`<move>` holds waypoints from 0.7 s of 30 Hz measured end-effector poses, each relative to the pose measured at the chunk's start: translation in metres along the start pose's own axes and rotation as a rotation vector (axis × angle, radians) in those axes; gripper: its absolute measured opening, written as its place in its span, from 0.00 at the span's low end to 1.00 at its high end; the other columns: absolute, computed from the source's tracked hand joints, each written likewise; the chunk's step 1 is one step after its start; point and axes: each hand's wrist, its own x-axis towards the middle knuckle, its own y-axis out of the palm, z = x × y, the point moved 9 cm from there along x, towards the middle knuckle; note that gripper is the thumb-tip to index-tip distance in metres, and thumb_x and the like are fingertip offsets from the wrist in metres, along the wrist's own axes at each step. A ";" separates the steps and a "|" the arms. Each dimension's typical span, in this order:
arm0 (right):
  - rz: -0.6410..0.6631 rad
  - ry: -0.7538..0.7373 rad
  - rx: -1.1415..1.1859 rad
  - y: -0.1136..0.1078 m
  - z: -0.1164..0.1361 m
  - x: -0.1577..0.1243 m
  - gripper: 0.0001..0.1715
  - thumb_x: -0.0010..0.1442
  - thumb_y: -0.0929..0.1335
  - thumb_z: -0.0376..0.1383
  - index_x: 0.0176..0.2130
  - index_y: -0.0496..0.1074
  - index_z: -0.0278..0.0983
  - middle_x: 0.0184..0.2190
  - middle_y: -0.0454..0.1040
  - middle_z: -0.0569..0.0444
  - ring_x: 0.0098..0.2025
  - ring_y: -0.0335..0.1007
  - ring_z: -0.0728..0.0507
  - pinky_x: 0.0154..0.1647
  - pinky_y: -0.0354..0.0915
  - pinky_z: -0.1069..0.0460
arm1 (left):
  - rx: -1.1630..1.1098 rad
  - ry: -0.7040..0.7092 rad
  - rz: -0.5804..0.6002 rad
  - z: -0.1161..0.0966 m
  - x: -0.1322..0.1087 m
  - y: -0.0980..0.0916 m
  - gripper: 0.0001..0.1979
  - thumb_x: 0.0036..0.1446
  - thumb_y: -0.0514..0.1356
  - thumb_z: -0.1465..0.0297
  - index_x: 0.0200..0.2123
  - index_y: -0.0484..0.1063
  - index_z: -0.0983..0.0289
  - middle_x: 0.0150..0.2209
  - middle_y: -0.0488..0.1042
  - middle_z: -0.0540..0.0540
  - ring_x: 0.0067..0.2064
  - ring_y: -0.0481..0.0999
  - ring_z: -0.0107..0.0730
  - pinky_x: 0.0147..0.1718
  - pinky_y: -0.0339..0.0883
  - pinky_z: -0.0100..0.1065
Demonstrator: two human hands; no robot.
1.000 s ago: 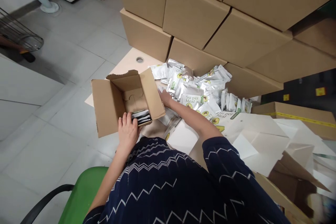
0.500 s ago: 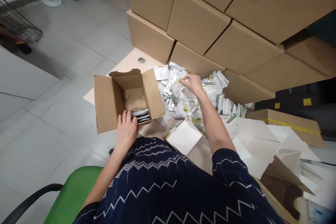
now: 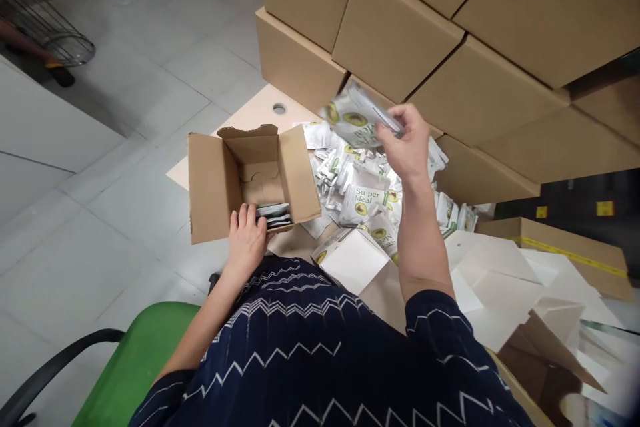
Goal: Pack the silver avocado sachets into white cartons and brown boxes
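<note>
Right hand: the right hand (image 3: 404, 147) pinches a small sheaf of flat, silver-and-white foil pouches with green avocado print (image 3: 356, 119), thumb on the near face, fingers behind; layered edges suggest more than one, count unclear from blur.
Pouch position: raised above the pile, well apart from the box, tilted, free end pointing left.
Left hand: the left hand (image 3: 249, 240) rests over the near edge of the open brown cardboard box (image 3: 209, 190), fingers close together beside the pouches inside; whether it pinches the wall, cannot tell.
Box: at the left corner of the pale wood-toned surface (image 3: 245, 112), flaps spread; a short row of dark-and-silver packets (image 3: 274, 215) stands along its near wall, at the right-hand corner.
Loose pile: jumbled silver-and-white pouches (image 3: 361, 199) lie right of the box, up to the stacked brown cartons (image 3: 395, 40) at the far edge.
Handling (judged): light, soft, pliable; slick foil, so the layers may slide or fan out.
Hold (judged): pinch across the sheaf by its sealed end, all layers together; avoid squeezing the filled middle.
</note>
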 end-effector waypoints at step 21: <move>1.307 -0.164 -0.363 0.311 0.066 -0.111 0.22 0.61 0.68 0.32 0.55 0.72 0.35 0.52 0.78 0.44 0.49 0.75 0.39 0.38 0.64 0.53 | -0.100 -0.036 -0.025 0.004 -0.002 0.007 0.15 0.60 0.59 0.67 0.47 0.72 0.71 0.62 0.66 0.76 0.68 0.60 0.61 0.65 0.53 0.60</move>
